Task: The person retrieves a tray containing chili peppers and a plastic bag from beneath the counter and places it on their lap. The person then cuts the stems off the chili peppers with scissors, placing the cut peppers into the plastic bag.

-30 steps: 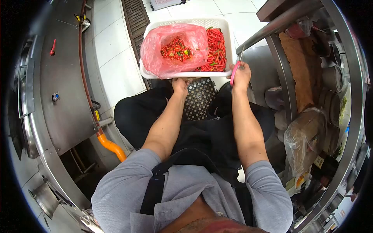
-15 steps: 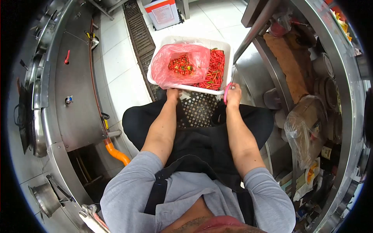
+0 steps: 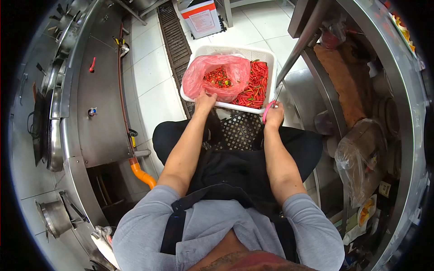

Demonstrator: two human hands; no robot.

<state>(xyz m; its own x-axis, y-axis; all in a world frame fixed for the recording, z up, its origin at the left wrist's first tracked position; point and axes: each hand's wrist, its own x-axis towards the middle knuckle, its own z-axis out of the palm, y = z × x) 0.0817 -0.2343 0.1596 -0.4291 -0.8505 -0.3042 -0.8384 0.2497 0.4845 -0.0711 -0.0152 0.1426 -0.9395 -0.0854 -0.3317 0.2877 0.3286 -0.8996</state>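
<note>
Red chillies (image 3: 257, 86) lie whole in a loose pile at the 3 o'clock side of a white basket (image 3: 273, 77), which sits at 12 o'clock, just beyond the person's knees. At the basket's 9 o'clock side, inside it and beside the pile, a pink plastic bag (image 3: 192, 81) gapes upward, showing short chilli pieces (image 3: 219, 77), red with a few green or yellow bits. Judging by this, one share looks cut and collected in the bag, while a good share remains whole; how deep either heap goes is hidden. The right hand (image 3: 274, 115) is at the basket's 5 o'clock corner, its grip closed round pink-handled scissors (image 3: 266, 111) whose blades point toward 1 o'clock; no chilli shows between them. The left hand (image 3: 206, 101) is at the basket's 7 o'clock edge, its fingers against the bag's near side; I cannot tell whether that grip pinches the plastic or the rim. Beyond the basket, at 11 o'clock, a white container with an orange band (image 3: 201, 20) stands on the tiled floor (image 3: 156, 95).
</note>
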